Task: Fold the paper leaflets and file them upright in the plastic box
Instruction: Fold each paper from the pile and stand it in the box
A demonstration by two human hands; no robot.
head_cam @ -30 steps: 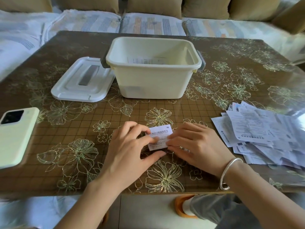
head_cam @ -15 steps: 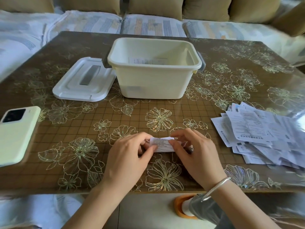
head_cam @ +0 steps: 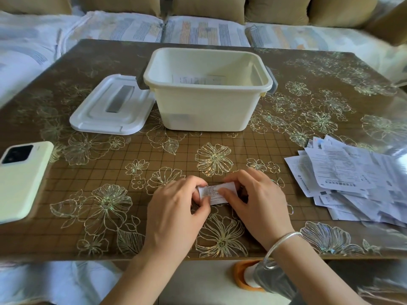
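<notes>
Moved since half a second ago: the folded leaflet [head_cam: 214, 194] is lower and nearer to me, and both my hands have closed in on it. A second ago it lay wider, logo side up.

1. Left hand [head_cam: 176, 208]: fingers curled. Thumb and forefinger pinch the leaflet's left end.
2. Right hand [head_cam: 257, 201]: thumb laid on the printed face, other fingers curled over the far edge and right end, gripping. Silver bangle [head_cam: 279, 243] on the wrist.
3. Folded leaflet: a small white rectangle, small print upward, held between the two hands low over the table's near edge. I cannot tell whether it touches the surface.
4. Table [head_cam: 132, 238]: brown, with a gold flower and grid pattern under a glossy cover.
5. Phone [head_cam: 19, 179]: pale green case, camera side up, at the left edge, well apart from my hands.
6. Pile of leaflets [head_cam: 352, 179]: unfolded, loose and overlapping, on the right side of the table.
7. Lid [head_cam: 112, 106]: white with a grey recessed handle, lying flat just to the left of the box.
8. Plastic box [head_cam: 204, 111]: cream, open, in the middle of the table beyond my hands, with a grey clip at each end. A filed leaflet [head_cam: 198, 79] stands against the far wall inside. How many are there I cannot tell.
9. Sofa [head_cam: 204, 29]: striped cover, with tan cushions [head_cam: 209, 3] behind, beyond the table's far edge.
</notes>
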